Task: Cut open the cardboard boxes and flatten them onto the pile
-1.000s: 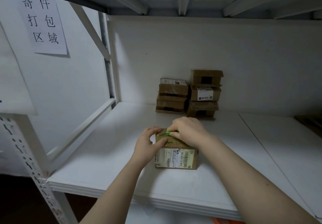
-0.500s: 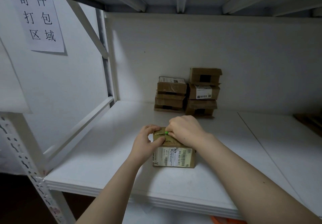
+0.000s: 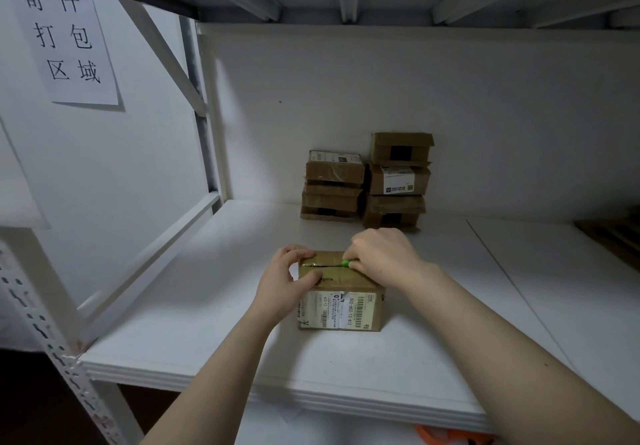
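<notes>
Since a moment ago your right hand [image 3: 381, 254] has drawn the green cutter [image 3: 345, 263] rightward along the top seam, and an open slit now runs from the left edge to about the middle of the box.

The white shelf [image 3: 207, 306] carries everything at a height where you can bear down on the work. Against its back wall stand two stacks of boxes [image 3: 398, 181], touching each other and well apart from your hands; they look sealed and are probably waiting their turn. The box in hand [image 3: 341, 309] sits near the front of the shelf, label side toward you and taped seam up, so the blade can follow it.

Your left hand [image 3: 282, 278] grips the box's left end, fingers [image 3: 298, 254] curled over the far top edge and thumb pressed on the near flap, likely to stop the box sliding with the cut. Your right fingers are curled tight round the cutter, with only its green tip showing.

The cut looks roughly half done, and flattening is not yet begun. I cannot pick out the pile for certain.
</notes>
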